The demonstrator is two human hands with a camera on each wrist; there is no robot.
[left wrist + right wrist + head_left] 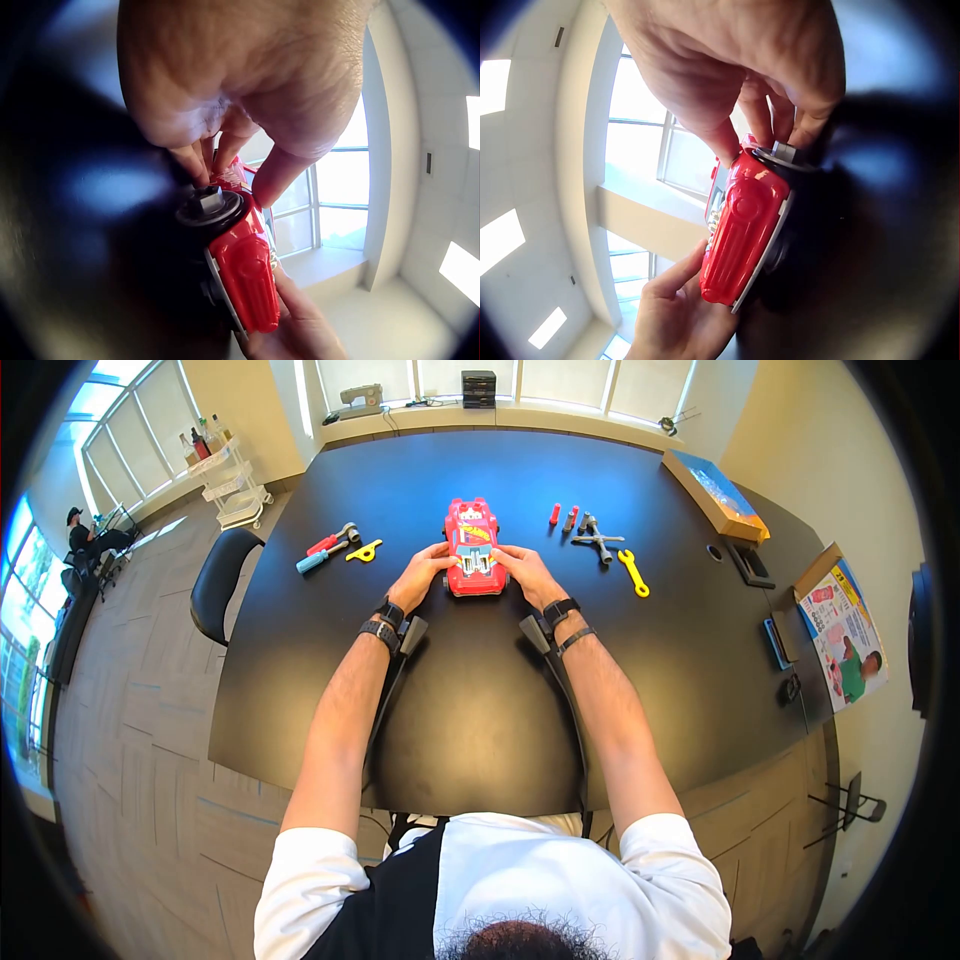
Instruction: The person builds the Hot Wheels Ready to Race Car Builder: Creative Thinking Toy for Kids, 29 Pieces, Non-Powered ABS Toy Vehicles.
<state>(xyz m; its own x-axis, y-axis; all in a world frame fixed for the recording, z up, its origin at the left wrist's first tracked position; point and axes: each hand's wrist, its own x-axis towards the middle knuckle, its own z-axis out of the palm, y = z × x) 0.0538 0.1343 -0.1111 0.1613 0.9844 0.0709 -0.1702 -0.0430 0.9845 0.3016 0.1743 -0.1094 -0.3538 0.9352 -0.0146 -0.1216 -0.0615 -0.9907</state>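
Note:
A red toy car [471,550] with a yellow marking and silver engine detail lies on the dark table, held from both sides. The left hand [424,574] grips its left side, thumb on the top edge, fingers along the flank; in the left wrist view that hand [240,82] pinches the red body [246,270] beside a black wheel [210,206]. On the opposite side the right hand [527,573] grips the car likewise. The right wrist view shows the right hand [742,67] with thumb on the red body [742,225] and fingers behind the wheel.
Left of the car lie a red-handled tool [324,545], a blue screwdriver [321,560] and a yellow piece [364,551]. Rightward are red-ended pieces [554,514], a grey cross wrench [598,539] and a yellow wrench [633,573]. Boxes [715,495] stand at the table's right edge.

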